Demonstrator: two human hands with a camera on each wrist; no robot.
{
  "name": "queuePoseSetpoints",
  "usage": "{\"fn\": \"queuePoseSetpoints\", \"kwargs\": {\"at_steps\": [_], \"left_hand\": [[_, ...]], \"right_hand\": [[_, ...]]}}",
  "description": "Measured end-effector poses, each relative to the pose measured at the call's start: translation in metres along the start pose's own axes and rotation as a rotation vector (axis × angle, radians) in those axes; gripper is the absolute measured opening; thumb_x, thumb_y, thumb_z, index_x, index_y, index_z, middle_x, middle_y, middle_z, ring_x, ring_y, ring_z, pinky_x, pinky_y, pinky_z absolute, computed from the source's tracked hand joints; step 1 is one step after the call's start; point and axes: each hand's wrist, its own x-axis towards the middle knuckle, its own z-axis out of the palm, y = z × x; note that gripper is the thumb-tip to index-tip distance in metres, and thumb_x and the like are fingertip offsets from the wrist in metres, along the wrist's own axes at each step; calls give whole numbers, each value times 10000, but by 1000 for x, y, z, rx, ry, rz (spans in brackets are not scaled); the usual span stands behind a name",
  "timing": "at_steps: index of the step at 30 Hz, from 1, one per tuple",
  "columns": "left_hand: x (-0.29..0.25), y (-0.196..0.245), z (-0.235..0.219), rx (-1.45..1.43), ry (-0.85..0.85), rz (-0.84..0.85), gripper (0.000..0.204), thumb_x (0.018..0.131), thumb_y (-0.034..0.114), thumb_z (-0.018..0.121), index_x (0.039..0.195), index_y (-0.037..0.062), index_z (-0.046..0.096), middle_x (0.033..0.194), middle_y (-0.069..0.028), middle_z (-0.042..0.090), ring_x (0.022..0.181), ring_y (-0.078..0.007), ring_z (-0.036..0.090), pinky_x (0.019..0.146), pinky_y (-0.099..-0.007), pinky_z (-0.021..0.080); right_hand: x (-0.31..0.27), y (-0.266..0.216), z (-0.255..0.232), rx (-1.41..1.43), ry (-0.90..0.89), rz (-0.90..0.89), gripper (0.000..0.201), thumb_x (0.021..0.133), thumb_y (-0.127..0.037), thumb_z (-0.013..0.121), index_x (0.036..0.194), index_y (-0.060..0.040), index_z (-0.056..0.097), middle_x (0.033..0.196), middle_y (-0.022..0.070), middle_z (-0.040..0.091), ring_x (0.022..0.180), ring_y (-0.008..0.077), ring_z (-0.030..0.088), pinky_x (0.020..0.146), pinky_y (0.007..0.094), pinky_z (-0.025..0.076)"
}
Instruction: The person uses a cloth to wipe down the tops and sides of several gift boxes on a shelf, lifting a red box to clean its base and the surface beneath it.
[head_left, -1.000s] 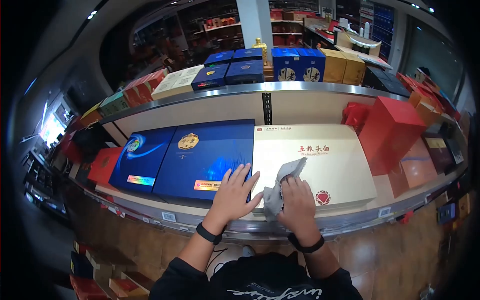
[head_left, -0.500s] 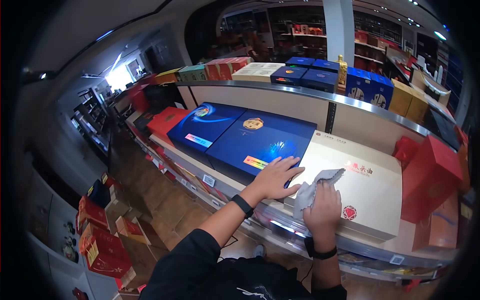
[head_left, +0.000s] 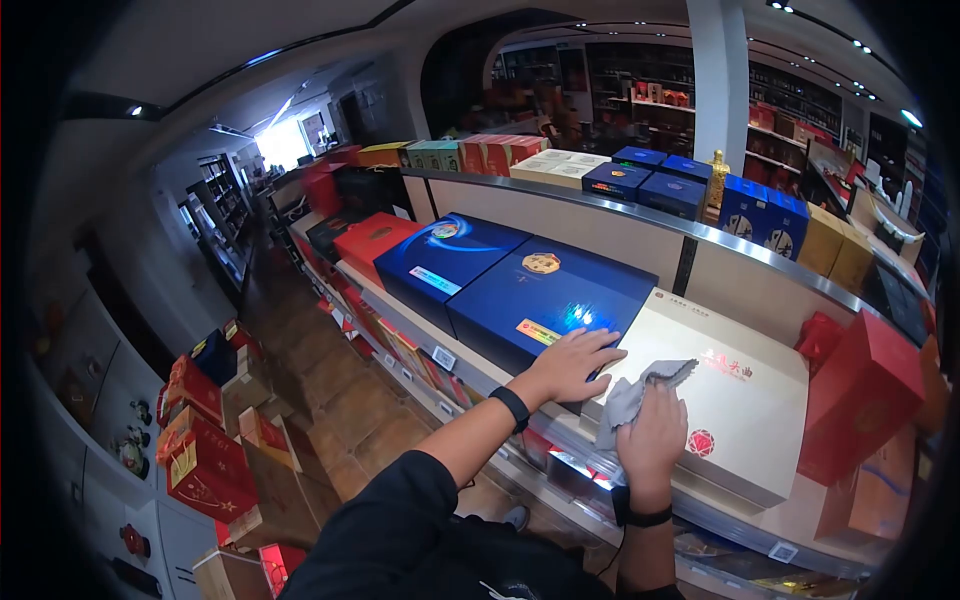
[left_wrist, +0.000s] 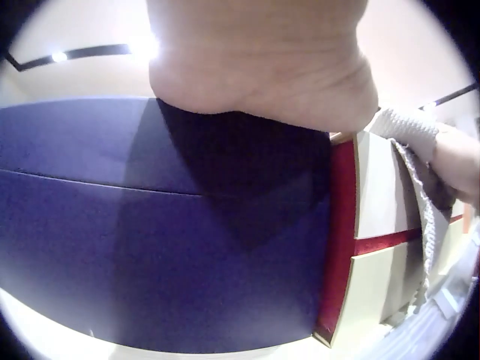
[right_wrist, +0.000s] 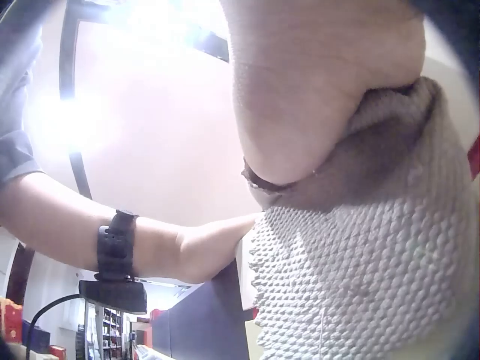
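Observation:
A grey textured cloth (head_left: 628, 398) is bunched in my right hand (head_left: 652, 432), which presses it on the front left part of a cream gift box (head_left: 755, 400). In the right wrist view the cloth (right_wrist: 360, 262) hangs below the palm, its edge ragged. My left hand (head_left: 572, 366) rests with fingers spread on the front right corner of a dark blue box (head_left: 560, 290), close to the seam with the cream box. The left wrist view shows that blue box's front (left_wrist: 187, 247) below the palm. Both wrists wear black bands.
Left along the shelf lie another blue box (head_left: 440, 260) and a red box (head_left: 378, 243). A tall red box (head_left: 865, 390) stands at the right end. Boxes line the metal-edged upper ledge (head_left: 600, 208) behind. Red bags (head_left: 205, 465) and cartons stand on the floor at left.
The head view has swung left, so the shelf appears shifted right and slanted, with more aisle showing. Both hands stay near the same box corners, the cloth still in the right hand.

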Motion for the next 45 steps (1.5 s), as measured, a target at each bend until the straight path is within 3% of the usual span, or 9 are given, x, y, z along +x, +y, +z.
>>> {"fn": "queuePoseSetpoints", "kwargs": {"at_steps": [5,9,24,26,30,35,39,42,45], "left_hand": [[1,-2,3,8,-10,7,568,952,255,495,1497,128,592,1601,-205,504,1498,-374,448,1260,-533,297],[2,-1,2,32,-37,8,568,962,236,451,1498,110,590,1616,-213,483,1505,-371,438,1261,-534,291],[-3,-13,2,-39,41,64,522,944,219,528,1438,87,630,1576,-233,522,1497,-393,451,1244,-551,308],[-3,-18,7,-52,109,107,479,939,196,559,1386,51,652,1534,-245,554,1446,-406,505,1208,-558,354],[-14,-30,5,-184,159,235,438,923,179,636,1329,16,670,1455,-255,604,1358,-418,575,1154,-553,414],[-34,-70,-33,-403,144,356,443,903,197,716,1299,5,663,1442,-253,606,1335,-417,588,1134,-519,443],[-61,-150,-66,-202,23,250,535,909,274,747,1379,40,642,1492,-237,576,1385,-411,556,1171,-522,420],[-79,-210,-98,-155,-38,112,623,880,347,803,1415,75,634,1529,-230,547,1428,-418,515,1203,-531,392],[-92,-261,-120,-120,-83,3,737,805,432,871,1420,96,639,1553,-225,524,1460,-424,480,1222,-550,367]], "right_hand": [[1,-1,-2,29,18,-1,643,759,-153,687,1377,7,607,1424,208,632,1366,416,557,1211,553,361],[2,-1,-2,33,-9,22,621,758,-162,692,1356,-7,623,1417,201,637,1363,406,559,1206,549,369],[8,-9,4,-106,-40,70,659,683,-137,709,1330,-30,648,1412,190,651,1336,408,589,1186,528,408],[9,-12,5,-157,-45,70,658,676,-122,714,1324,-32,647,1418,189,650,1337,409,588,1183,526,413],[16,-20,5,-161,-1,80,519,859,-254,738,1294,16,653,1299,237,703,1213,452,649,1069,529,494],[20,-29,15,-313,37,153,498,901,-270,755,1282,35,654,1258,235,715,1156,436,671,1004,509,522],[29,-53,33,-139,122,352,386,891,-159,764,1232,-4,668,1120,189,701,1075,386,673,962,431,523],[61,-93,48,-207,188,371,337,900,-133,746,1209,-18,671,1069,159,673,1037,352,657,941,410,524],[92,-115,70,-180,555,353,435,956,-166,751,1332,-28,582,1271,173,565,1102,330,620,997,431,504]]}}
